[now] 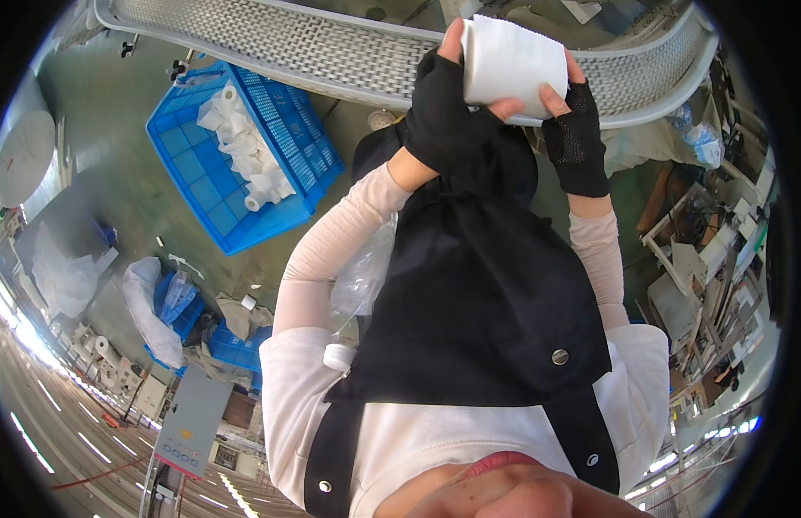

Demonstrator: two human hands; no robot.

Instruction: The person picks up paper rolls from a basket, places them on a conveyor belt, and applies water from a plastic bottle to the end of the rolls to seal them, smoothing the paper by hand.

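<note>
Between my two hands is a white paper roll (514, 65), held up over the near edge of a grey slatted conveyor (357, 56). My left hand (452, 104), in a black fingerless glove, grips the roll's left side, thumb along its lower edge. From the right, my right hand (576, 121), gloved the same way, closes on the roll with its thumb on the front and fingers behind. A loose paper edge shows along the top of the roll. The fingers behind it are mostly hidden.
A blue plastic crate (193, 186) with white paper scraps and small rolls stands on the floor to the left. Further left are blue bins with bags and a grey control cabinet (192, 419). Metal frames and machine parts (698, 250) stand at the right.
</note>
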